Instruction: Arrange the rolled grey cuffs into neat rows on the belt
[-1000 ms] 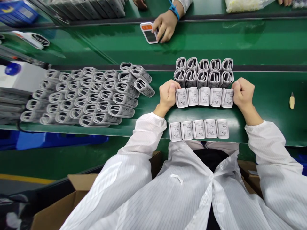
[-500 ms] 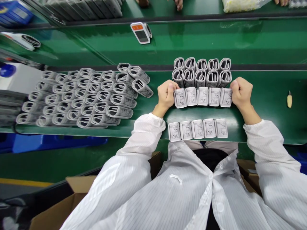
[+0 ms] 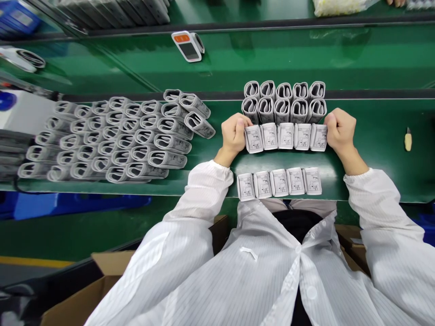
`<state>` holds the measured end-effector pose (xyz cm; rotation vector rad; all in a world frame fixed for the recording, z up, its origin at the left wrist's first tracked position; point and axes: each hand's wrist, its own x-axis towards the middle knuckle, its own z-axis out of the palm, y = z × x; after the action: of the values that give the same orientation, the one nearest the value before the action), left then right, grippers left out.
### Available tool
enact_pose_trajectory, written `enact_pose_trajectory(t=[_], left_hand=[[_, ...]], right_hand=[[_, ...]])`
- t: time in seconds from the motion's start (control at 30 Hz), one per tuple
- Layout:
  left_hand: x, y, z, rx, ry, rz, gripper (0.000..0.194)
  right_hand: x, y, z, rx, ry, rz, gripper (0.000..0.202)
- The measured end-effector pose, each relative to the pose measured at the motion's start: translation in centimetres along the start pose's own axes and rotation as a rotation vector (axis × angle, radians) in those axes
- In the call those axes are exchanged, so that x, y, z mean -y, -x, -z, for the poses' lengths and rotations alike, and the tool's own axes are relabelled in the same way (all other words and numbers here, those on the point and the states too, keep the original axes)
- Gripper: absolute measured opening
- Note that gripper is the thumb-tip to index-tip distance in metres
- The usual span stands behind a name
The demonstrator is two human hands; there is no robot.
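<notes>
We've got a row of five rolled cuffs [image 3: 285, 136], white printed labels up, squeezed end to end on the green bench [image 3: 374, 136]. Left hand [image 3: 233, 135] fisted tight on the row's left end cuff, right hand [image 3: 339, 130] fisted on the right end; both press inward, fingers fully curled.

Touching the row's far edge: a block of ten more cuffs [image 3: 283, 102], two rows of five, open rolled ends facing up. Nearer our body, a second row of five label-up cuffs [image 3: 279, 183] sits at the bench edge, apart from the held row. Big pile of cuffs [image 3: 115, 136] lies to the left, well clear. A small yellowish tool [image 3: 408, 141] lies off to the right. On the conveyor [image 3: 306, 59] beyond, a white monitor with an orange stripe [image 3: 186, 45]. Cardboard box [image 3: 84, 294] below the bench.

Versus a second ago: a co-worker's hand was on that monitor, now gone, and the monitor sits further left. Our grip on the row is unchanged.
</notes>
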<state>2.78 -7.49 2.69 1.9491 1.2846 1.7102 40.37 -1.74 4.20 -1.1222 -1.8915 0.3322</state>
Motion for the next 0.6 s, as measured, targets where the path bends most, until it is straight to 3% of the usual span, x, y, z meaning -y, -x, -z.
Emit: enact_pose_trajectory(t=[0.6], left_hand=[[0.0,0.1,0.2,0.005,-0.029,-0.038,0.061]], right_hand=[[-1.0,0.2,-0.6,-0.051,-0.049,0.114,0.068]])
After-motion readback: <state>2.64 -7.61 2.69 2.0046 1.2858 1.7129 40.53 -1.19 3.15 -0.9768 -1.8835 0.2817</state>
